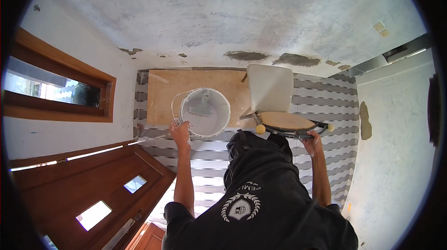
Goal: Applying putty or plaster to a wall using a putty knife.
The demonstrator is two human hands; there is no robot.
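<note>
My left hand (180,134) closes on the near left rim of a white bucket (228,118). Pale, whitish material lies in the bucket, and a flat, grey-white tool (201,110), which looks like a trowel, rests in it. The bucket's thin wire handle (173,103) leans out to the left. On the right, my right hand (314,143) grips the dark frame of a chair (271,89) by its tan backrest (286,120). The seat is pale grey, and yellowish knobs cap the frame at both sides of the backrest.
A tan board (160,96) lies under the bucket on the grey-and-white striped tile floor (321,95). Ahead rises a whitish wall (223,17) with chipped patches low down. A brown wooden door (65,189) stands at lower left, below a wood-framed window (109,96).
</note>
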